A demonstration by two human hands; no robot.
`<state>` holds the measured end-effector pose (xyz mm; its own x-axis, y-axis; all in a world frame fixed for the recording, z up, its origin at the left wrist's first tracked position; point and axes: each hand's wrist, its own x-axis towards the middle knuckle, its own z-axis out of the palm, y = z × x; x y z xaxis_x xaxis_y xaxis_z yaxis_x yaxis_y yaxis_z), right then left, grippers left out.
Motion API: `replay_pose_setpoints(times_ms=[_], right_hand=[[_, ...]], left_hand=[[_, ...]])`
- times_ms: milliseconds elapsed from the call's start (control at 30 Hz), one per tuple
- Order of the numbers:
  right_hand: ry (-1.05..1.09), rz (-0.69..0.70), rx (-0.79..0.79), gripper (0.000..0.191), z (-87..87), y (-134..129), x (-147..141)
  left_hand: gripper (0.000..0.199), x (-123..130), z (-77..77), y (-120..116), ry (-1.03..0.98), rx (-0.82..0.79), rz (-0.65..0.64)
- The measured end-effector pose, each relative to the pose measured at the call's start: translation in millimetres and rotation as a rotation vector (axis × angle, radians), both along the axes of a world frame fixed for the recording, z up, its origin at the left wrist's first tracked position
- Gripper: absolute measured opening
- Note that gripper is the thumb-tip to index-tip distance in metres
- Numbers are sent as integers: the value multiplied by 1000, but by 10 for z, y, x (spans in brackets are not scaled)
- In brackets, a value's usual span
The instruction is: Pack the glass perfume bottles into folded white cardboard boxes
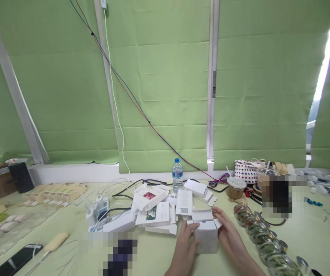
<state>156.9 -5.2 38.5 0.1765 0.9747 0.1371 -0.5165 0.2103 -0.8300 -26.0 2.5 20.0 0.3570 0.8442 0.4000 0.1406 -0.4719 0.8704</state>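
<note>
A small white cardboard box [206,240] stands on the table in front of me, its top flaps up and open. My left hand [184,247] grips its left side, with the thumb on the front and the fingers near the top edge. My right hand [230,234] holds the right side, its fingers at the side flap and the raised lid. What is inside the box cannot be made out. Just beyond the box lies a pile of flat white cartons [157,214], some with printed pictures. One carton [184,202] shows a barcode.
A row of clear jars [268,241] with green contents runs along my right. Behind stand a water bottle [177,176] and an iced drink cup [236,188]. A power strip [97,212] with cables, a phone [21,260] and a yellow power bank [56,242] lie left.
</note>
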Motion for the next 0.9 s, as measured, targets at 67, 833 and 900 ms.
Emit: replay_pose_setpoints(times_ms=[67,833,900], right_hand=[[102,52,-15,36,-38,39,33],[-90,105,68,38,-14,22,12],[-87,114,64,39,-21,24,13]], left_hand=[[38,5,-10,10,-14,-13,6],[53,64,-91,25,-229,-91,77],[61,108,-79,27,-366,-177,96]])
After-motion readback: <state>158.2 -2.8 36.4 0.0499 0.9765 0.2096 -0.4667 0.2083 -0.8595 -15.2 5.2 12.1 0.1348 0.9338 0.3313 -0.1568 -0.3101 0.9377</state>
